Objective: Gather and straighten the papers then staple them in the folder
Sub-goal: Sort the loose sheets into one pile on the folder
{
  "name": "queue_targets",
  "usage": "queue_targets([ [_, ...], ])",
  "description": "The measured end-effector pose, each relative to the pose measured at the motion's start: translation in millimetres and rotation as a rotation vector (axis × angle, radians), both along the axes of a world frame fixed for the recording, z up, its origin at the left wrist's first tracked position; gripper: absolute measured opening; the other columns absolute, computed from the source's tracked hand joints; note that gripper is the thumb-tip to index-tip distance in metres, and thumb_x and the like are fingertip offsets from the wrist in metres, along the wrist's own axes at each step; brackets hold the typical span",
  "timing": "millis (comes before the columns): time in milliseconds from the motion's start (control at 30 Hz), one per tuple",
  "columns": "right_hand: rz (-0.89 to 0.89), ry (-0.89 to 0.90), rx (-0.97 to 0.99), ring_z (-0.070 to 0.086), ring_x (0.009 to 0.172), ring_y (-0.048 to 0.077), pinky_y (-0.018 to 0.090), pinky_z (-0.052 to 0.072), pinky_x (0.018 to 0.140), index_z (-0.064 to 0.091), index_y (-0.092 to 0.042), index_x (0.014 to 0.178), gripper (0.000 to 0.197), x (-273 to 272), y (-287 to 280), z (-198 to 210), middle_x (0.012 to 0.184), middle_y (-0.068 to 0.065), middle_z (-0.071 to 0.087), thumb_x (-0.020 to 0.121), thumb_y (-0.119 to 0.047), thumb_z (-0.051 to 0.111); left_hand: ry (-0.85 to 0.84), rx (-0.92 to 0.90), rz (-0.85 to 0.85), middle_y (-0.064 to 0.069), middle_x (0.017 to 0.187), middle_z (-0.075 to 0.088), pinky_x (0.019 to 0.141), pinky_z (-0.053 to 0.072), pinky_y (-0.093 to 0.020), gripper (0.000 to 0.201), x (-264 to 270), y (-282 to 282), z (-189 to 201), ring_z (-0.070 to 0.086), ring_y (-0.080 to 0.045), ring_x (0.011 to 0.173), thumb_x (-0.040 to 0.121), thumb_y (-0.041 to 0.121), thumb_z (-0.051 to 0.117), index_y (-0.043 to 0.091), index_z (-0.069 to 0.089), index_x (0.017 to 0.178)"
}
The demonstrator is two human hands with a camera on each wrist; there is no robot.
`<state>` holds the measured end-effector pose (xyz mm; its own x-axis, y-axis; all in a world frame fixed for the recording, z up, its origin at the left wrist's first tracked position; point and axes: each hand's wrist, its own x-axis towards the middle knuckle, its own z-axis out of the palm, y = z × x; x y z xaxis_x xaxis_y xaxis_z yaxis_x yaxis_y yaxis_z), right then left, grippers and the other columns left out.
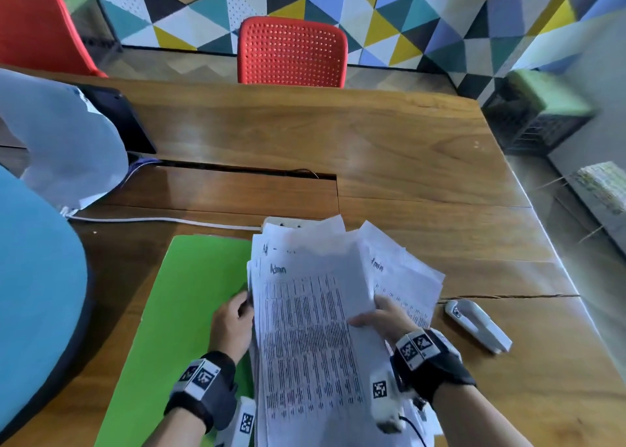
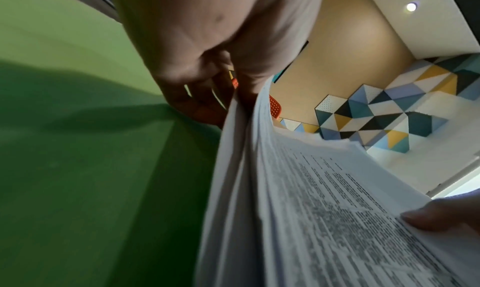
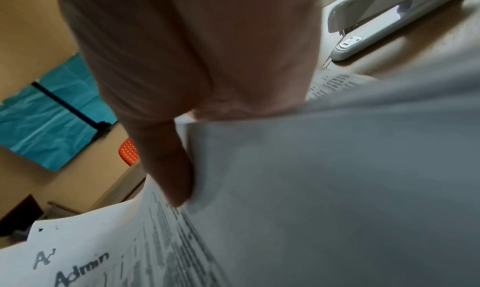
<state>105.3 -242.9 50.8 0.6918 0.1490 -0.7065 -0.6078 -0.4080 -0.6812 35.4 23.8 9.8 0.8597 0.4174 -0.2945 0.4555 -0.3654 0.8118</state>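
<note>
Both hands hold an untidy stack of printed papers (image 1: 305,328) above the near edge of a wooden table (image 1: 389,148). The left hand (image 1: 232,324) grips the stack's left edge, its fingers curled behind the sheets and its thumb on the front side, as the left wrist view shows. The right hand (image 1: 382,317) grips the right side, thumb (image 1: 360,320) lying flat on the top sheet and the other fingers hidden under the pages. The sheets are fanned out of line, with corners sticking out at the top and to the right; the top page carries the handwritten word "Admin" above dense rows of print. A green folder (image 1: 176,311) lies flat on the table under and to the left of the stack. A white stapler (image 1: 477,324) rests on the table just to the right of the right hand, apart from the papers. A white cable (image 1: 152,220) runs across the table beyond the folder, and a red chair (image 1: 291,51) stands at the far side
</note>
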Motion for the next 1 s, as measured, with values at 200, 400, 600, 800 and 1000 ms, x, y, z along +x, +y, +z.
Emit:
queue_targets([
  [200, -0.096, -0.144, 0.159, 0.067, 0.075, 0.032, 0.046, 0.057, 0.070, 0.075, -0.004, 0.086, 0.033, -41.2, -12.8, 32.3, 0.080, 0.014, 0.072, 0.055, 0.000, 0.069, -0.085, 0.040, 0.057, 0.004, 0.110, 0.062, 0.083, 0.047, -0.035, 0.027, -2.4, 4.4, 26.5, 0.061, -0.020, 0.097, 0.101, 0.021, 0.045, 0.015, 0.059, 0.123],
  [400, -0.070, -0.221, 0.200, 0.069, 0.102, 0.003, 0.023, 0.056, 0.087, 0.068, -0.016, 0.115, 0.056, -91.0, -42.4, 52.5, 0.108, -0.007, 0.077, 0.061, -0.010, 0.083, -0.290, 0.181, -0.073, -0.014, 0.089, 0.064, 0.066, 0.050, -0.033, 0.034, -2.3, -1.1, 42.9, 0.060, -0.029, 0.078, 0.094, 0.032, 0.049, 0.000, 0.060, 0.092],
  [600, -0.458, -0.325, 0.307, 0.066, 0.113, 0.036, 0.054, 0.050, 0.099, 0.069, 0.002, 0.116, 0.050, -105.0, -80.5, 19.3, 0.117, 0.022, 0.072, 0.068, 0.003, 0.080, -0.268, 0.166, -0.259, -0.001, 0.085, 0.062, 0.063, 0.054, -0.037, 0.010, 21.7, -34.5, 26.6, 0.062, -0.017, 0.072, 0.080, 0.016, 0.053, 0.012, 0.059, 0.087],
  [800, -0.718, -0.294, -0.003, 0.058, 0.072, 0.028, 0.024, 0.052, 0.053, 0.072, 0.000, 0.053, 0.024, -104.8, -92.2, -15.0, 0.058, 0.009, 0.069, 0.066, 0.017, 0.062, 0.044, 0.272, -0.538, -0.013, 0.129, 0.049, 0.099, 0.044, -0.038, 0.067, 39.6, -89.6, 7.4, 0.050, -0.030, 0.119, 0.083, 0.040, 0.069, 0.005, 0.041, 0.133],
  [1000, -0.694, -0.136, -0.284, 0.052, 0.068, 0.025, 0.036, 0.045, 0.058, 0.061, 0.003, 0.056, 0.010, -98.9, -92.5, -14.4, 0.061, 0.016, 0.059, 0.056, -0.006, 0.066, 0.105, 0.298, -0.610, -0.004, 0.100, 0.068, 0.074, 0.055, -0.034, 0.057, 39.0, -101.8, 11.3, 0.066, -0.022, 0.086, 0.084, 0.063, 0.055, 0.012, 0.056, 0.108],
])
